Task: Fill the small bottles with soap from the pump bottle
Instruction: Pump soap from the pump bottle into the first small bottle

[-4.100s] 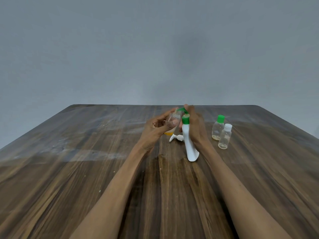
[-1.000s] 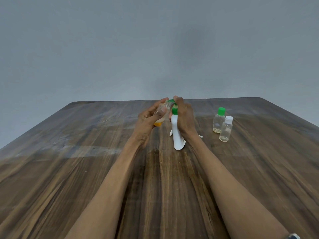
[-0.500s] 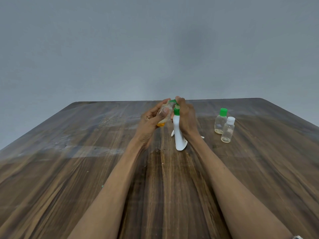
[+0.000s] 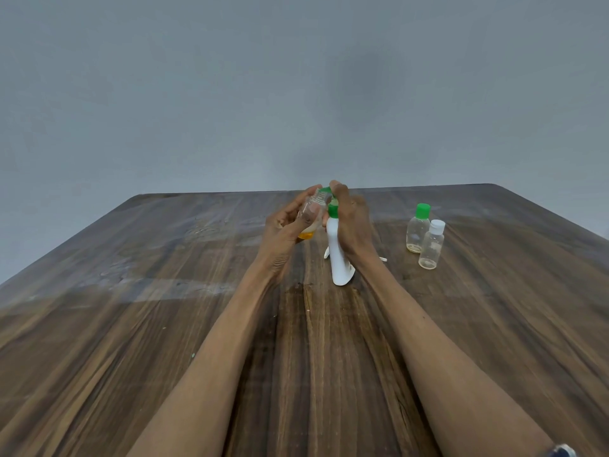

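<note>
Left hand grips small bottle tilted at frame center, amber soap in its base. Right hand grips white pump bottle standing on bench, finger on green pump top. Right of center: two more small bottles, green cap and white cap, touching. White bits lie behind pump bottle, partly hidden.

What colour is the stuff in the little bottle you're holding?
Orange-yellow, sitting at the bottom of the small bottle in the left hand; head view.
</note>
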